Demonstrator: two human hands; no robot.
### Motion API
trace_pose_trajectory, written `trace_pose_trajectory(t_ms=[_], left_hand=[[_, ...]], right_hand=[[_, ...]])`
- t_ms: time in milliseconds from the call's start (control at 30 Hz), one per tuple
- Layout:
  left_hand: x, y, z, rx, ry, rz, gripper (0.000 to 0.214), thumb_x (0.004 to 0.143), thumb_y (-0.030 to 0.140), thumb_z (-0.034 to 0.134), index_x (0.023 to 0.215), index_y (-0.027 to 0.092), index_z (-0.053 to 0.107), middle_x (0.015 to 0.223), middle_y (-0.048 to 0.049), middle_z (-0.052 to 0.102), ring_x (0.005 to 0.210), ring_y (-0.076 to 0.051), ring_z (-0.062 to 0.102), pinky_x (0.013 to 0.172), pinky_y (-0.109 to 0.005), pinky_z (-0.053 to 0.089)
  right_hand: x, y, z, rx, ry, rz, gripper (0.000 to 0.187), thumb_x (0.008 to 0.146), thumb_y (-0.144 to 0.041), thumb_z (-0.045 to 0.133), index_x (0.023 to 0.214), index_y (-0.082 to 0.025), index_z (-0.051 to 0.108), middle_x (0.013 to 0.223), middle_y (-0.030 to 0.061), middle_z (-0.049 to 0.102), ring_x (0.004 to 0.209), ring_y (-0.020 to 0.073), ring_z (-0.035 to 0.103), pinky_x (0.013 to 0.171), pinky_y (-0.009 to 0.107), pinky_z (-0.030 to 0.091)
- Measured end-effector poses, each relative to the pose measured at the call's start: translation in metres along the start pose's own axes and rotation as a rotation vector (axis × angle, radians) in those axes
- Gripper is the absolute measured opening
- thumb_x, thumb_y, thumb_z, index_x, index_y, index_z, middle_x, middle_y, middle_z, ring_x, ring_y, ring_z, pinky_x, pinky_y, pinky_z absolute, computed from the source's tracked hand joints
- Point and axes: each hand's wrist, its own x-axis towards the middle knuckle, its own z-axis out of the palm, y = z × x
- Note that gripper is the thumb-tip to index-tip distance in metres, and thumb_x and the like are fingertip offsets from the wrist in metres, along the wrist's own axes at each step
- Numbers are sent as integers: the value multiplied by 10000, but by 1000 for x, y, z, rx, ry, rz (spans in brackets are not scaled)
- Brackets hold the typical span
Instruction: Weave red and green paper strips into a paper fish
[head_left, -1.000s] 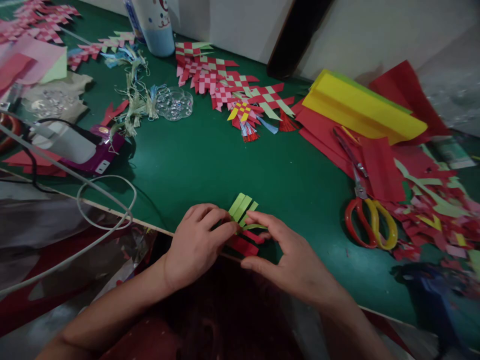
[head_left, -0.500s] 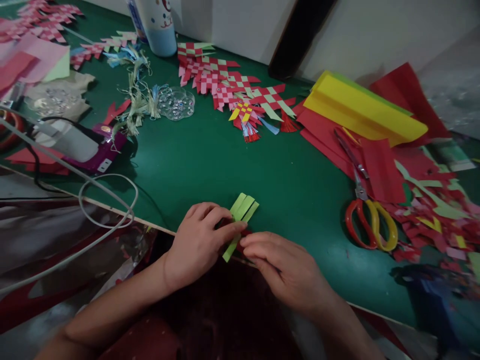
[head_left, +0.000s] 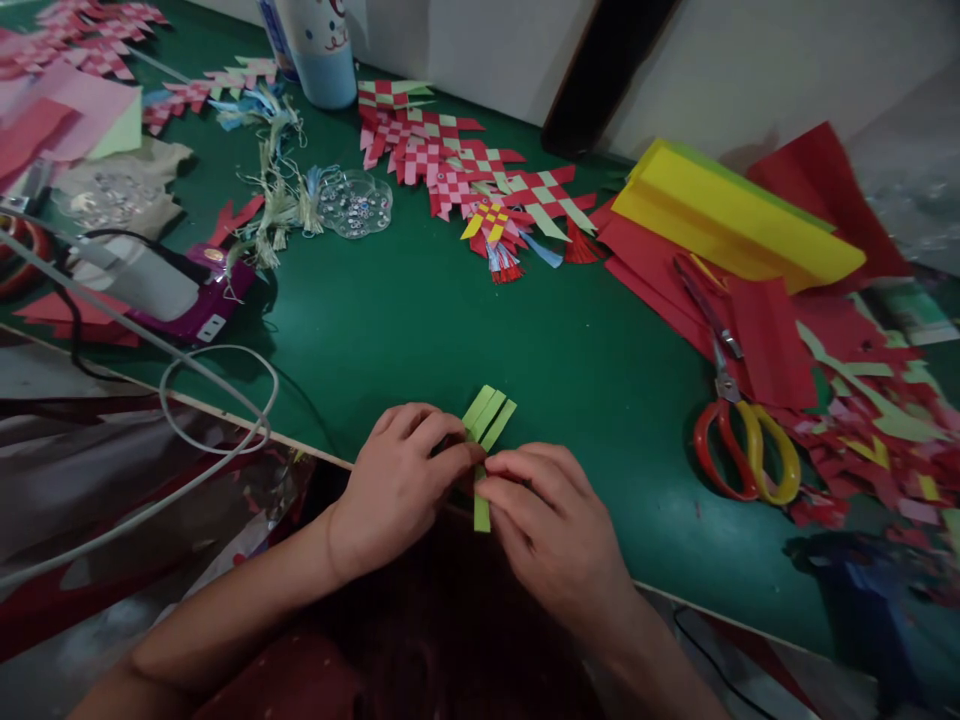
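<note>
Light green paper strips (head_left: 489, 412) fan out past the fingertips of my left hand (head_left: 409, 470), which pinches them near the table's front edge. One green strip end hangs down between the two hands, over the edge. My right hand (head_left: 559, 520) is closed, its thumb and fingers pinching at that lower strip right beside the left fingertips. A bit of red seems to show between the fingers; most of the folded part is hidden behind them.
Red and yellow-handled scissors (head_left: 726, 385) lie at right, beside red paper (head_left: 772, 340), a yellow sheet (head_left: 735, 220) and paper scraps (head_left: 885, 430). Woven paper fish (head_left: 450, 165) line the back. At left are a purple power strip (head_left: 225, 280), a cable (head_left: 217, 365), tassels (head_left: 277, 200) and a bead dish (head_left: 356, 205).
My right hand has moved slightly up and left, closer to the left fingertips. The lower green strip has swung from slanting to nearly straight down. My left hand stays almost in place.
</note>
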Motion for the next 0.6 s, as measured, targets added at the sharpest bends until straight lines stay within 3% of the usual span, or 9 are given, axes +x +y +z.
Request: trace_pose_trajectory(t_ms=[167,333,500,600], left_hand=[[1,1,-1,10,-56,-31,254,887,120,521,1071,246,643,1080,-36,613,1023,-230,486,866,-397,407],[2,2,-1,17,-13,-33,203,909,152,524,1041,247,645,1051,-28,615,1003,-223,489,860,-385,408],[1,1,0,7,-20,-12,308,869,84,521,1071,277,651,1072,-34,603,1006,-233,484,859,-405,402],[0,0,0,12,-26,-8,337,841,61,529,1053,288,660,1078,-38,596,1011,-239,477,853,-410,399]], right_hand=[[-18,-7,3,-83,19,32,250,816,-37,566,892,-239,693,1024,56,657,989,214,544,855,385,503],[-30,-9,10,-97,66,130,212,830,-53,570,920,-221,664,1210,86,623,1122,262,513,915,473,453],[-25,-12,6,-7,86,127,213,823,-74,596,922,-249,663,1077,33,691,1052,230,554,875,422,429],[-24,-10,0,41,48,91,302,825,-57,560,1041,-253,639,997,16,712,981,204,589,867,406,414]])
